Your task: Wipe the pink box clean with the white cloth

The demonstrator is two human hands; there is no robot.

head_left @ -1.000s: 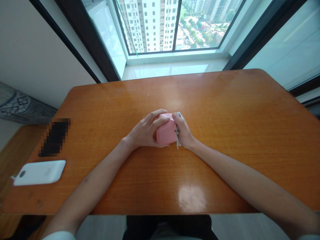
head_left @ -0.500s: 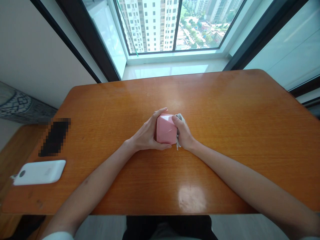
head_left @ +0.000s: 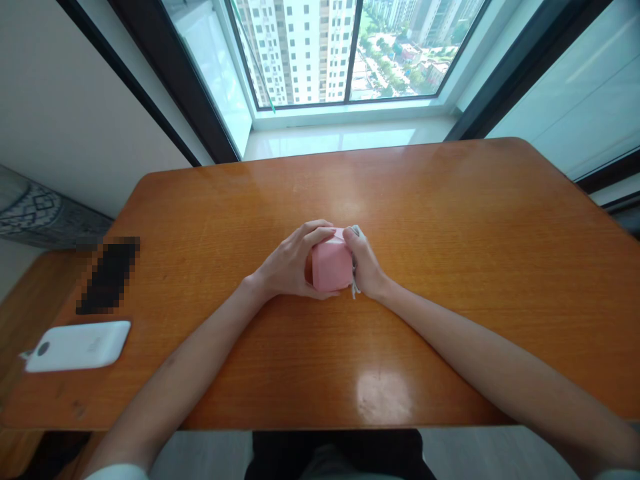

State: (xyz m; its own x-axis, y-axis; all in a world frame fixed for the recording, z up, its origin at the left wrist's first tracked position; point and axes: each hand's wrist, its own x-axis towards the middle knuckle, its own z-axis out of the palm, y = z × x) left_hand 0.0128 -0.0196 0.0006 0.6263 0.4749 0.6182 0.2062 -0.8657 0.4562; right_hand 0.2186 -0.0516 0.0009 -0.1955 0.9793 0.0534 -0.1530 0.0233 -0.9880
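At the frame's centre the left hand (head_left: 290, 267) and right hand (head_left: 367, 267) close around the pink box (head_left: 331, 268) above the wooden table (head_left: 450, 233); since a moment ago it has been turned, a flat face now showing; grey cloth (head_left: 355, 232) stays bunched under the right fingers.

We've got a glossy orange-brown wooden table (head_left: 450, 220) with a white power bank (head_left: 77, 345) lying flat near its left edge. Just behind that sits a dark, blurred-out rectangle (head_left: 107, 275), can't tell what it is. A big window (head_left: 345, 50) beyond the table looks down on apartment towers, and patterned fabric (head_left: 35, 213) shows at far left.
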